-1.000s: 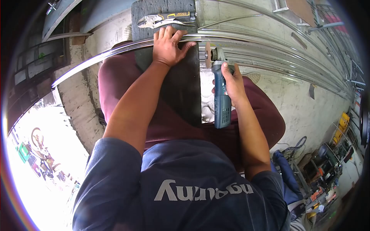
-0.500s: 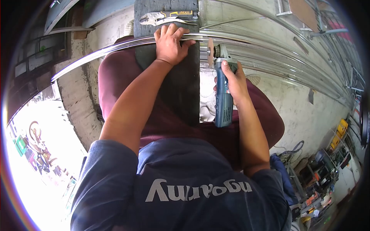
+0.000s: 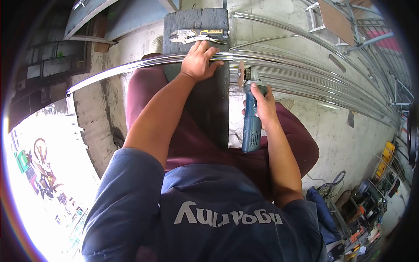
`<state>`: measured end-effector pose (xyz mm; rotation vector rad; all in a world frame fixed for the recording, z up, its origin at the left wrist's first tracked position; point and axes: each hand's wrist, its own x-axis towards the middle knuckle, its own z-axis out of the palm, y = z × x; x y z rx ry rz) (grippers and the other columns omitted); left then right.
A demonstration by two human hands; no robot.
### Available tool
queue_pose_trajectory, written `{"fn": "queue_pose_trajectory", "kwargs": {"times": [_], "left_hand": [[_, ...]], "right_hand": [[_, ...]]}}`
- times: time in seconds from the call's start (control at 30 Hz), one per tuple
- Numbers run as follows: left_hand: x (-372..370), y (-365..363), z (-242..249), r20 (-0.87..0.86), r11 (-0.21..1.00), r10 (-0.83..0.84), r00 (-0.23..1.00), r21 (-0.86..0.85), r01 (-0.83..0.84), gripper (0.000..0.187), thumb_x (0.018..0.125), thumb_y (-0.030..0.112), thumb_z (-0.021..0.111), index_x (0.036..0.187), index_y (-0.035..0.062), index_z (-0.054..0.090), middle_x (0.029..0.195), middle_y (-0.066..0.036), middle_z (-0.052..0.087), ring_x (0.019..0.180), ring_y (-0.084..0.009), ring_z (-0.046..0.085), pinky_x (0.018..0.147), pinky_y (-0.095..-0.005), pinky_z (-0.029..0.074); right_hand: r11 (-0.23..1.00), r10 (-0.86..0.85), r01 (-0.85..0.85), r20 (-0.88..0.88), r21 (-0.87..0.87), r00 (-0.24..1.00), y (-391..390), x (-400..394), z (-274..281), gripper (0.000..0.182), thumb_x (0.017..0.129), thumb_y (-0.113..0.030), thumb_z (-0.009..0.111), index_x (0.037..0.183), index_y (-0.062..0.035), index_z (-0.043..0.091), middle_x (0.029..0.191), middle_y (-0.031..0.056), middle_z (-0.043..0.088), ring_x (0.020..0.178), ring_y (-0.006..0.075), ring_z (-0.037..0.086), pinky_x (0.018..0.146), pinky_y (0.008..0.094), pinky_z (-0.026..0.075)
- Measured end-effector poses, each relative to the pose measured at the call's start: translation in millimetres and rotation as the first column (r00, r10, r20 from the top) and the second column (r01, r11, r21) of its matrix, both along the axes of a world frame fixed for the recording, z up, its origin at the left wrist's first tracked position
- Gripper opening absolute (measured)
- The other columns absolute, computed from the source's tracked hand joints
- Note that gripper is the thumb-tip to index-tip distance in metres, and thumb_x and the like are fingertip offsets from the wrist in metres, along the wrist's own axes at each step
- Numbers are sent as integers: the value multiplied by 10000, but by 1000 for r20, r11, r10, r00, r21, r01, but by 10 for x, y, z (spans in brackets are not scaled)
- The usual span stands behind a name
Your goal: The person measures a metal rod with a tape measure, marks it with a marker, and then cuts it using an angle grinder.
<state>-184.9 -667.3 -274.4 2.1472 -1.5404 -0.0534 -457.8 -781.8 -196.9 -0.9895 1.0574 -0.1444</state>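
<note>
My left hand (image 3: 200,62) presses down over the thin shiny metal bars (image 3: 131,65), which lie across the dark wooden block (image 3: 203,100). Its fingers are wrapped over the bars. In my right hand (image 3: 264,102) is a blue-green angle grinder (image 3: 252,120), held upright in the view with its head toward the bars. The cutting disc (image 3: 241,75) stands just right of the block, close to the near side of the bars; contact cannot be made out. Locking pliers (image 3: 196,35) rest on the block beyond my left hand.
More long metal bars (image 3: 305,81) extend over the floor at the right. A blue metal frame (image 3: 135,19) stands at the upper left. Tools and a yellow object (image 3: 385,159) lie at the lower right. At the left edge is a bright area with a bicycle.
The camera view has shifted, so the block, bars, pliers and both hands appear lower and slightly to the right. Both hands keep their holds.
</note>
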Motion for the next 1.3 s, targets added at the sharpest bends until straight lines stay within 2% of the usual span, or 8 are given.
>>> {"fn": "queue_pose_trajectory", "kwargs": {"times": [0.1, 0.13, 0.47, 0.57, 0.6, 1.1, 1.2, 1.3], "left_hand": [[-68, -20, 18, 70, 998, 50, 996, 21, -52, 582, 936, 616, 809, 1249, 127, 780, 1199, -121, 652, 1197, -371, 620, 1066, -497, 529], [-47, -19, -60, 130, 998, 56, 990, -29, -52, 612, 941, 669, 774, 1225, 126, 777, 1188, -110, 654, 1178, -351, 625, 1044, -484, 526], [-71, -59, -12, 117, 994, 64, 991, 83, -74, 559, 961, 651, 757, 1210, 150, 777, 1195, -71, 669, 1188, -307, 624, 1034, -464, 502], [-60, -46, -18, 132, 996, 56, 990, 61, -64, 558, 967, 649, 751, 1219, 152, 779, 1205, -64, 673, 1186, -303, 624, 1038, -467, 498], [-60, -57, 7, 140, 999, 41, 989, -18, -39, 519, 936, 582, 823, 1189, 132, 770, 1150, -93, 654, 1121, -338, 632, 983, -473, 518], [-62, -53, -2, 131, 999, 42, 990, 6, -43, 513, 934, 580, 826, 1191, 139, 775, 1160, -76, 661, 1121, -321, 630, 985, -467, 515], [-67, -42, -15, 108, 996, 52, 993, 68, -60, 557, 982, 643, 735, 1229, 147, 781, 1222, -53, 682, 1196, -301, 622, 1049, -476, 488], [-64, -41, -22, 111, 996, 52, 992, 65, -60, 553, 982, 637, 738, 1233, 147, 785, 1237, -53, 686, 1208, -301, 624, 1052, -477, 491]], "right_hand": [[1000, 19, -19, -38, 12, 999, -34, 6, 19, 603, 1034, -521, 807, 1291, -55, 524, 937, 111, 656, 722, 202, 722, 539, 389, 647], [999, 32, -31, -47, 15, 998, -39, 6, 28, 598, 1035, -516, 807, 1295, -57, 525, 939, 109, 658, 725, 200, 722, 540, 386, 647], [999, 38, -37, -59, 5, 998, -70, 202, 7, 589, 1039, -475, 817, 1359, -67, 537, 970, 90, 658, 749, 184, 713, 566, 384, 653], [999, 39, -38, -62, 18, 997, -71, 234, 22, 570, 1047, -462, 810, 1366, -73, 542, 993, 90, 658, 756, 185, 713, 564, 382, 651], [999, 40, -38, -63, 23, 997, -82, 237, 30, 563, 1049, -457, 808, 1367, -74, 544, 1002, 91, 658, 758, 185, 713, 562, 380, 649], [998, 57, -57, -79, 8, 995, -103, 268, 59, 584, 1043, -484, 806, 1344, -52, 552, 994, 99, 653, 755, 193, 717, 549, 382, 647], [998, 58, -57, -77, 8, 995, -107, 270, 49, 576, 1044, -487, 804, 1328, -53, 554, 990, 98, 652, 752, 192, 716, 550, 381, 648], [998, 61, -61, -86, 3, 994, -110, 271, 41, 578, 1044, -492, 803, 1321, -51, 554, 982, 102, 655, 742, 190, 714, 551, 379, 647]]}}
